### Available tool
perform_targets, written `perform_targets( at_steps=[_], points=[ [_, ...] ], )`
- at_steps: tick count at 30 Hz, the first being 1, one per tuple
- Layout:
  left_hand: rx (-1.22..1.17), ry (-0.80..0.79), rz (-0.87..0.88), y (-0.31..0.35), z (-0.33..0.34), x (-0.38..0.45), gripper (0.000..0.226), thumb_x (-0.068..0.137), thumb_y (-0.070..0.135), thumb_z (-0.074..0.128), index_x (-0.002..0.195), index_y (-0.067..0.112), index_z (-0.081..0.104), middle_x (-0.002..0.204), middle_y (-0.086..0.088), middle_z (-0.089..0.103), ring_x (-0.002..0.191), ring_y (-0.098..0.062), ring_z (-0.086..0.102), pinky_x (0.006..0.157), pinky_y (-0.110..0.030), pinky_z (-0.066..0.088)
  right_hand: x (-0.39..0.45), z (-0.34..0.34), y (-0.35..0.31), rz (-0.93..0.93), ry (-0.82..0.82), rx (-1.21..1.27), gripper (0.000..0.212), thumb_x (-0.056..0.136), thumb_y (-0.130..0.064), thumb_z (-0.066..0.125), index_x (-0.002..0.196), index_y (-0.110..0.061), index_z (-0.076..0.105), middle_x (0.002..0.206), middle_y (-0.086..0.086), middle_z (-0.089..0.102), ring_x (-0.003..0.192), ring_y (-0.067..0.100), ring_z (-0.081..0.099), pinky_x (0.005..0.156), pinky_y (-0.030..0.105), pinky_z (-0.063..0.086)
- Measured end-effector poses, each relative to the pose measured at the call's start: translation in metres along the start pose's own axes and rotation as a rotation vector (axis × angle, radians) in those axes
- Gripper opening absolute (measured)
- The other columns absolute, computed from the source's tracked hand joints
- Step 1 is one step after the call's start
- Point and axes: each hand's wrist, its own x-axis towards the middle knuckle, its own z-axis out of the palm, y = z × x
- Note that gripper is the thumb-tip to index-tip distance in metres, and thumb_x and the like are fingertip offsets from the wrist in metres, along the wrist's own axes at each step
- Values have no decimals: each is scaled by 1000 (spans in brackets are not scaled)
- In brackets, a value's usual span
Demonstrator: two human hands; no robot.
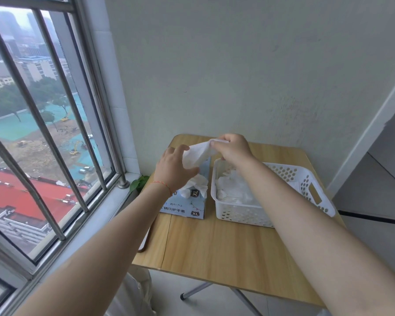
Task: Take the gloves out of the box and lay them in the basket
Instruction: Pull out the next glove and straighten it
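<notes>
Mid-transfer: glove (197, 156) pinched by right hand (234, 148), cupped by left hand (175, 168) above box (189, 201); next, carrying toward basket (306, 179) at three o'clock.

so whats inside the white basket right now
A loose pile of white gloves lies in the white basket. The right forearm crosses over its near part, hiding what lies beneath. The glove both hands hold is outside it, above the box.

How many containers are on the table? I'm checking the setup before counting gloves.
2: the glove box on the table's left side, and the white basket right of it. None seems hidden.
</notes>
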Motion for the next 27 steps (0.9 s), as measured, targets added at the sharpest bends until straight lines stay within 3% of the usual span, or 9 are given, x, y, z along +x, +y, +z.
perform_targets(
  at_steps=[4,7,9,11,13,17,19,22,27],
  points=[
    [31,-132,-79,-6,11,-4,71,78,39,76,137,20,41,118,-4,55,108,-26,53,88,-38,49,6,-2,-6,38,97,234,19,89,-30,61,85,-13,56,87,5,67,82,23,70,84,43,55],
    [172,-210,-69,-5,14,-5,17,87,37,60,88,20,56,83,1,55,85,-23,53,75,-34,43,8,-7,-9,39,107,310,23,88,-32,61,98,-12,57,100,7,69,82,22,71,83,41,58],
    [353,-308,-28,-3,14,-4,32,92,35,45,64,19,46,69,1,46,81,-22,48,78,-34,34,7,-10,-11,42,90,315,27,87,-31,64,104,-10,59,99,8,68,77,21,68,80,39,58],
    [433,-423,-48,0,10,1,30,96,30,40,71,16,47,72,0,47,84,-22,48,82,-34,33,6,-10,-12,55,52,316,20,87,-27,66,96,-10,60,89,8,67,71,21,63,77,38,58],
    [304,-428,-64,-1,2,7,17,96,25,38,87,19,52,83,-2,53,84,-22,50,78,-32,39,3,-10,-12,80,-16,336,11,88,-23,66,86,-14,59,84,7,64,72,22,60,73,38,56],
    [-361,-2,-117,11,-26,5,40,79,33,39,107,21,65,107,-3,66,100,-21,60,90,-36,47,-6,-10,-12,113,-220,368,13,92,-22,62,83,-14,57,75,2,59,66,18,58,61,27,50],
    [-709,-98,-95,27,-38,0,39,75,34,50,107,18,68,105,0,68,95,-12,63,84,-27,48,-10,-9,-15,107,-304,374,12,93,-22,61,85,-14,57,74,2,58,65,17,56,60,26,46],
    [-668,-298,-66,41,-42,-4,25,79,30,70,98,15,68,87,3,67,80,-11,65,73,-25,52,-15,-5,-19,108,-366,406,12,93,-26,61,92,-14,61,79,5,61,71,21,58,66,30,47],
    [-798,-50,-246,47,-41,-4,8,92,12,64,85,10,64,68,3,59,49,-3,55,46,-14,44,-24,-16,-15,161,-502,292,34,81,-31,77,105,-14,60,86,2,62,72,18,60,69,32,50]
  ],
)
